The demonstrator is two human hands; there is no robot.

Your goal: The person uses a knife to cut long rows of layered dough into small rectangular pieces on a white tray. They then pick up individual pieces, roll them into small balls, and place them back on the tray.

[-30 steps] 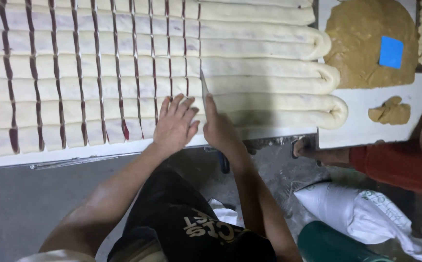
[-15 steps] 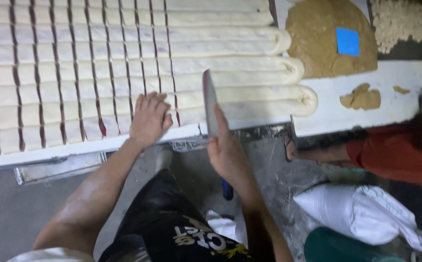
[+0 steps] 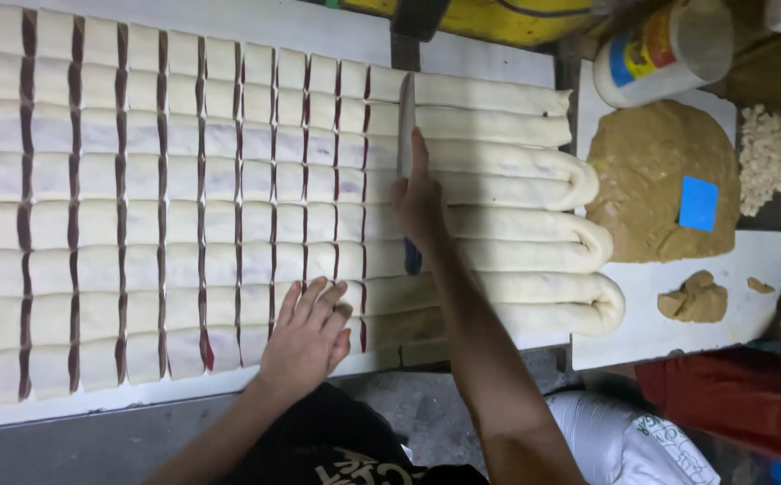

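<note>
Long filled dough rolls (image 3: pixel 507 175) lie folded back and forth across a white board (image 3: pixel 229 22). Left of them sit several rows of cut dough pieces (image 3: pixel 139 198) with dark purple filling at the cut faces. My right hand (image 3: pixel 419 202) grips a long knife (image 3: pixel 405 121) held edge-down across the upper rolls, at the line between cut and uncut dough. My left hand (image 3: pixel 308 337) rests flat on cut pieces near the board's front edge, fingers spread.
A brown dough mass (image 3: pixel 651 171) with a blue square scraper (image 3: pixel 698 203) lies right of the board, with small brown lumps (image 3: pixel 696 301) and pale crumbs (image 3: pixel 776 153) nearby. A white plastic jar (image 3: pixel 664 49) lies behind. Another person's red sleeve (image 3: pixel 732 400) is at lower right.
My right hand has carried the knife from the board's front edge up to the far rolls. The view has moved closer. My left hand stays pressed on the near pieces.
</note>
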